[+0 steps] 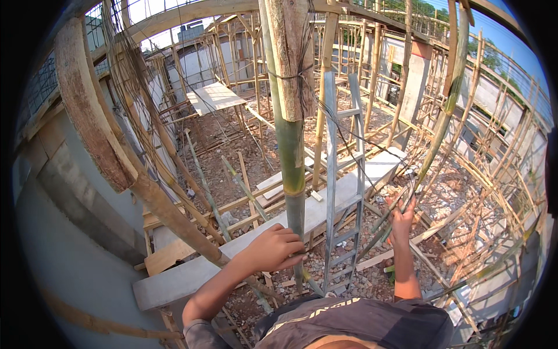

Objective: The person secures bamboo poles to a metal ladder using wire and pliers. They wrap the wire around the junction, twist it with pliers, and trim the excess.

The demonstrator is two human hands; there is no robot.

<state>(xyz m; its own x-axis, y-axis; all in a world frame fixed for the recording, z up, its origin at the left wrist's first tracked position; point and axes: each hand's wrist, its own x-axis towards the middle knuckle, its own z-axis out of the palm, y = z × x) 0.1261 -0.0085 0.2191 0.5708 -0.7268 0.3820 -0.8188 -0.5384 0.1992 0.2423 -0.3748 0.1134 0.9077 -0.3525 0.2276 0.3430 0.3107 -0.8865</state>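
Left hand (273, 249) clenched around upright bamboo pole (292, 157); right hand (401, 218) grasping slanted pole (444, 116). Keep both grips firm, body close.

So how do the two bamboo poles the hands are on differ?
The left hand grips a thick bamboo pole that stands upright, bound near the top with dark wire to a wooden plank. The right hand holds a thinner bamboo pole that leans and curves. Both are green, yellowing in places.
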